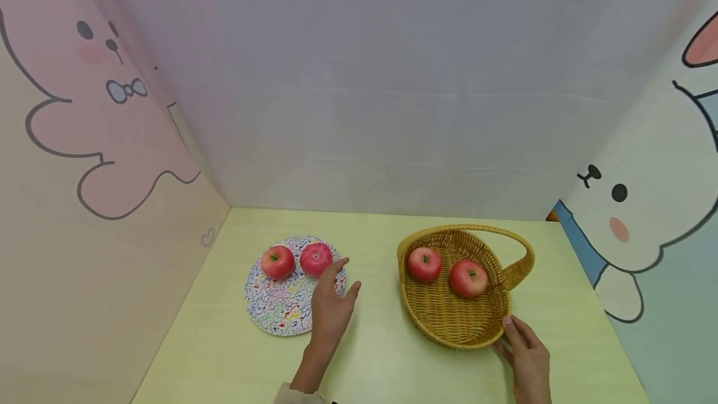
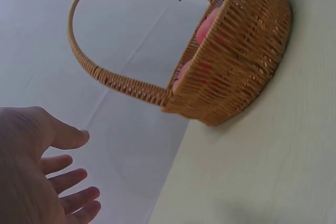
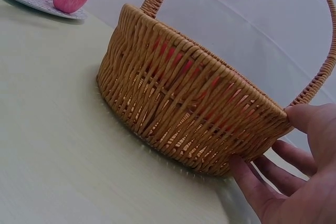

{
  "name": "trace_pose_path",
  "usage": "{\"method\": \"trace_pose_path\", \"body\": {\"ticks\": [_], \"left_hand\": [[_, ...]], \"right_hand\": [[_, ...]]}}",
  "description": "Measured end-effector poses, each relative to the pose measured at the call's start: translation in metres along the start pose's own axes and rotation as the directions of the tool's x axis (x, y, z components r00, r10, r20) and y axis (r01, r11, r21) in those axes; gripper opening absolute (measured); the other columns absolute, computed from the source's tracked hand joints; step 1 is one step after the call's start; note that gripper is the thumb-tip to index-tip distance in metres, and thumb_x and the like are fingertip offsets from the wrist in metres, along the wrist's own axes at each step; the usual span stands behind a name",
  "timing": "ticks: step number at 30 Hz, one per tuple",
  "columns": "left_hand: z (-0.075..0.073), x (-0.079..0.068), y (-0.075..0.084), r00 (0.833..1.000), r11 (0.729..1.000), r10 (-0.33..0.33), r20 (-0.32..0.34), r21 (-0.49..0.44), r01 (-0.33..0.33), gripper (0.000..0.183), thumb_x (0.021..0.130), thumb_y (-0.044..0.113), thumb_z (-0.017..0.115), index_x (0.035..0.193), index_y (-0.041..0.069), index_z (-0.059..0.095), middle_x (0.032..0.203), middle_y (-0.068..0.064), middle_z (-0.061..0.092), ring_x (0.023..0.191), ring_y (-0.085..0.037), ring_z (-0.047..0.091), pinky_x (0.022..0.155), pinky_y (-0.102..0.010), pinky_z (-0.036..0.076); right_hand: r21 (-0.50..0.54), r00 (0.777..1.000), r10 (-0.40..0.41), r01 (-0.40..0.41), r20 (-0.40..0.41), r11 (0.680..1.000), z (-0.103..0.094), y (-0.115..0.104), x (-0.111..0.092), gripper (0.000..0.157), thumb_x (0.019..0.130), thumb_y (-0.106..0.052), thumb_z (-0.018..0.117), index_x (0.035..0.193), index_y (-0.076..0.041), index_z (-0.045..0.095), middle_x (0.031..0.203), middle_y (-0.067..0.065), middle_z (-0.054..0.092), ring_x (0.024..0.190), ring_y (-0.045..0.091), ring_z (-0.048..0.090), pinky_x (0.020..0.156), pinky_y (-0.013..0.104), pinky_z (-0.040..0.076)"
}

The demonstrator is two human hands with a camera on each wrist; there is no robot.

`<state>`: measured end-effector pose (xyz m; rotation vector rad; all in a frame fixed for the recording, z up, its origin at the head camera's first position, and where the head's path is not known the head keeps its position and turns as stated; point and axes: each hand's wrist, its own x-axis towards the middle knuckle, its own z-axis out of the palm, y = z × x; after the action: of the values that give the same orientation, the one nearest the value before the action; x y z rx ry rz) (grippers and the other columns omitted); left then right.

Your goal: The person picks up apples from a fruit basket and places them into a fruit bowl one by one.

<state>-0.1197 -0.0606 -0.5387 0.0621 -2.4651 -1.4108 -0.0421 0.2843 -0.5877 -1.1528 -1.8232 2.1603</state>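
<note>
The left hand (image 1: 331, 310) is empty, its fingers loosely spread over the right edge of the patterned plate (image 1: 269, 310); the right hand (image 1: 528, 357) grips the wicker basket (image 1: 449, 323) at its near right side, thumb at the rim and fingers against the wall below; the basket is on the pale yellow table (image 1: 381, 360), right of the plate, with two red apples (image 1: 469, 278) inside; two more apples (image 1: 277, 262) sit side by side on the plate; a white wall (image 1: 392, 111) stands behind, and cartoon-printed walls (image 1: 662, 217) flank the table
</note>
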Motion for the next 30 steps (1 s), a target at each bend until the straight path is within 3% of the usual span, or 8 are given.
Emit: {"method": "trace_pose_path", "body": {"ticks": [6, 11, 15, 23, 30], "left_hand": [[0.006, -0.012, 0.014, 0.996, 0.995, 0.08, 0.041, -0.07, -0.077, 0.052, 0.081, 0.015, 0.08, 0.13, 0.017, 0.062, 0.129, 0.002, 0.065, 0.12, -0.019, 0.061, 0.099, -0.043, 0.053], [0.011, -0.016, 0.018, 0.982, 0.976, 0.168, 0.086, -0.153, -0.154, 0.05, 0.083, 0.016, 0.079, 0.13, 0.021, 0.062, 0.13, 0.003, 0.065, 0.121, -0.016, 0.061, 0.1, -0.041, 0.053], [0.016, -0.02, 0.02, 0.958, 0.952, 0.252, 0.137, -0.215, -0.219, 0.048, 0.086, 0.018, 0.076, 0.132, 0.022, 0.06, 0.13, 0.003, 0.065, 0.121, -0.017, 0.061, 0.097, -0.04, 0.055], [0.03, -0.024, 0.022, 0.896, 0.896, 0.381, 0.228, -0.33, -0.297, 0.047, 0.088, 0.014, 0.074, 0.132, 0.014, 0.059, 0.129, -0.004, 0.066, 0.119, -0.02, 0.061, 0.094, -0.038, 0.056], [0.043, -0.029, 0.029, 0.859, 0.901, 0.387, 0.335, -0.337, -0.274, 0.056, 0.087, 0.013, 0.075, 0.138, 0.02, 0.053, 0.135, 0.001, 0.061, 0.125, -0.015, 0.058, 0.099, -0.037, 0.054]], "right_hand": [[-0.038, 1.0, 0.0, 0.0, 0.008, 0.999, 0.0, 0.0, 0.002, 0.07, 0.089, -0.047, 0.066, 0.144, -0.009, 0.047, 0.086, -0.03, 0.064, 0.084, -0.01, 0.063, 0.072, 0.017, 0.059], [-0.035, 1.0, 0.005, -0.005, 0.009, 0.999, 0.0, -0.001, 0.001, 0.07, 0.089, -0.048, 0.066, 0.144, -0.009, 0.047, 0.086, -0.03, 0.064, 0.084, -0.01, 0.063, 0.072, 0.017, 0.059], [-0.037, 1.0, 0.003, -0.003, 0.014, 0.999, 0.0, -0.001, 0.0, 0.07, 0.089, -0.048, 0.066, 0.144, -0.009, 0.047, 0.087, -0.03, 0.064, 0.085, -0.01, 0.063, 0.073, 0.017, 0.058], [-0.03, 1.0, 0.003, -0.003, 0.002, 1.0, 0.0, -0.001, 0.0, 0.069, 0.09, -0.048, 0.065, 0.144, -0.01, 0.047, 0.087, -0.031, 0.064, 0.085, -0.011, 0.062, 0.072, 0.016, 0.058], [-0.014, 1.0, 0.003, -0.003, -0.006, 1.0, 0.0, 0.0, 0.001, 0.064, 0.089, -0.047, 0.066, 0.141, -0.012, 0.051, 0.088, -0.029, 0.066, 0.085, -0.009, 0.063, 0.071, 0.017, 0.058]]}}
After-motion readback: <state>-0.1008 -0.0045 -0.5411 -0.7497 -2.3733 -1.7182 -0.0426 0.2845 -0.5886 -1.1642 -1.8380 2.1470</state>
